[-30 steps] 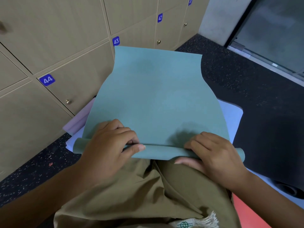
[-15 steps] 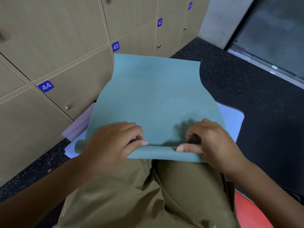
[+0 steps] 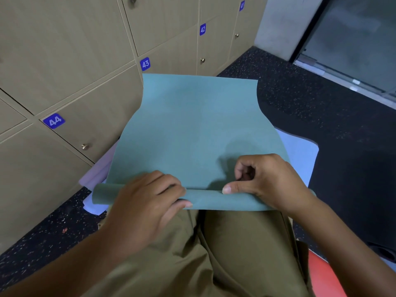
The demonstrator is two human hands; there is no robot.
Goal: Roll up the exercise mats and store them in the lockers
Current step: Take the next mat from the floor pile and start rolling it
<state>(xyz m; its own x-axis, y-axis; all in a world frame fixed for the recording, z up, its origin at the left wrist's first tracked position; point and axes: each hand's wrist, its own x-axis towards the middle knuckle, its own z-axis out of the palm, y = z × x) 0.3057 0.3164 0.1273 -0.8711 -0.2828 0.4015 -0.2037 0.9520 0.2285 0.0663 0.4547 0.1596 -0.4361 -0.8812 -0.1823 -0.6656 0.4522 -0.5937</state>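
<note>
Head view, looking down at a person kneeling on the floor. On the left side of the frame is a wall of tan lockers point(image 3: 64, 61), all with doors closed. Blue tags read 44 point(image 3: 53, 120) at the left, then 43 point(image 3: 145, 64) and 42 point(image 3: 202, 29) farther up and right. The lockers sit right beside the mats, so I think the walk to put things away will be short.

At the lower left of the middle, a purple mat point(image 3: 96, 170) peeks out from under the pile, and a light blue mat point(image 3: 300, 151) shows on the right side. On top of both lies the green mat point(image 3: 192, 125), spread flat and reaching up toward locker 43. Its near edge is curled into a thin roll point(image 3: 107, 194), just in front of the person's knees.

The left hand point(image 3: 147, 202) lies over the roll with fingers bent round it, thumb tip on the near side, holding it so it does not spring open. To the right, the right hand point(image 3: 267, 181) has its fingers curled in and its thumb pressed flat on top of the roll, pinching the mat there. Two hands spread apart like this should keep the roll straight.

Most of the green mat is still flat, so the rolling has only just started. At the lower right corner a bit of something red point(image 3: 321, 275) shows. Dark speckled floor point(image 3: 321, 103) fills the right side.
</note>
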